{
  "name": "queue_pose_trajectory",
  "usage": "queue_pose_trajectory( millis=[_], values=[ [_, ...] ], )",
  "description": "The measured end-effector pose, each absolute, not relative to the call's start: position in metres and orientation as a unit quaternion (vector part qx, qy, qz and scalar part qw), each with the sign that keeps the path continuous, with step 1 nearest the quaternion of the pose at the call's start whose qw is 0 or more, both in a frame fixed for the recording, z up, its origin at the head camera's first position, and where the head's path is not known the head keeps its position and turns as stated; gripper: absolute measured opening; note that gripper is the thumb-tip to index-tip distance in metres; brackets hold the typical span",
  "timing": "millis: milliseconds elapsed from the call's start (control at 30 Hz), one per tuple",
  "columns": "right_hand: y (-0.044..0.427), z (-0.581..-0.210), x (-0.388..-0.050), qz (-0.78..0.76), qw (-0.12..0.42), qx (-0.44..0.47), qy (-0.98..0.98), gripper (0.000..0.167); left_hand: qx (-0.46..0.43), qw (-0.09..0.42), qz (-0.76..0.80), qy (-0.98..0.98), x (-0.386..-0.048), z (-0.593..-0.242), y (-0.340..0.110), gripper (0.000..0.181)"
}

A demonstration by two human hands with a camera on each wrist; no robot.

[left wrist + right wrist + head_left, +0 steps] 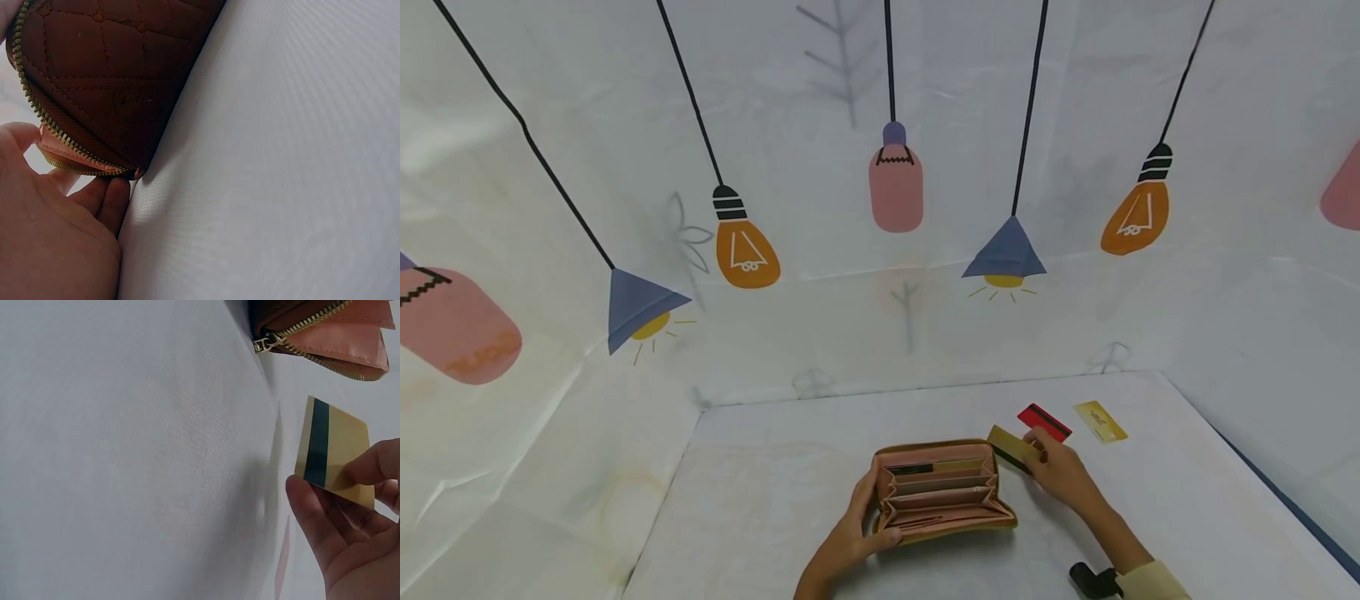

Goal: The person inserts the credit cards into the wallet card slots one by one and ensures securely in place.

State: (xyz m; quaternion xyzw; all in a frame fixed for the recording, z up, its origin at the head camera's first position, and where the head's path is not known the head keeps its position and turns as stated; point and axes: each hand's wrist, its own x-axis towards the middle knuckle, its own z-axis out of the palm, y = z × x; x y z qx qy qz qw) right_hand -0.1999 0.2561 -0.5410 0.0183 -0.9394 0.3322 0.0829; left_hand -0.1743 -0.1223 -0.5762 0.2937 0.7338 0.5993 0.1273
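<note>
A brown zip-around wallet (936,492) stands unzipped on the white table, its pink lining and several slots facing up. My left hand (848,533) grips the wallet's left end, thumb at the near edge. In the left wrist view the quilted brown outside of the wallet (112,56) and its brass zip show. Just right of the wallet, my right hand (1060,471) pinches a gold card with a dark stripe (1009,446). The right wrist view shows this gold card (344,444) between thumb and fingers, apart from the wallet's zip end (337,344).
Beyond my right hand a red card with a dark stripe (1043,421) lies on the table (760,500). Farther right lies a yellow-gold card (1101,422). White sheeting with printed lamps (820,333) encloses the table at the back and sides.
</note>
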Motion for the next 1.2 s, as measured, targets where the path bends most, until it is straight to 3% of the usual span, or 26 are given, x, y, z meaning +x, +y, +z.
queue_pose_trajectory(
  millis=[400, 633, 833, 1200],
  values=[
    [0.262, -0.522, -0.18, 0.401, 0.121, -0.001, -0.908, 0.014, 0.279, 0.133, 0.597, 0.74, -0.174, -0.576, -0.125, 0.101],
    [0.254, -0.503, -0.165, 0.39, 0.163, 0.053, -0.905, 0.009, 0.264, 0.139, 0.601, 0.741, -0.172, -0.572, -0.124, 0.1],
    [0.245, -0.494, -0.157, 0.378, 0.197, 0.11, -0.898, 0.017, 0.288, 0.125, 0.6, 0.736, -0.172, -0.576, -0.125, 0.099],
    [0.22, -0.49, -0.144, 0.378, 0.184, 0.179, -0.89, 0.021, 0.285, 0.136, 0.602, 0.734, -0.173, -0.574, -0.122, 0.099]
  ],
)
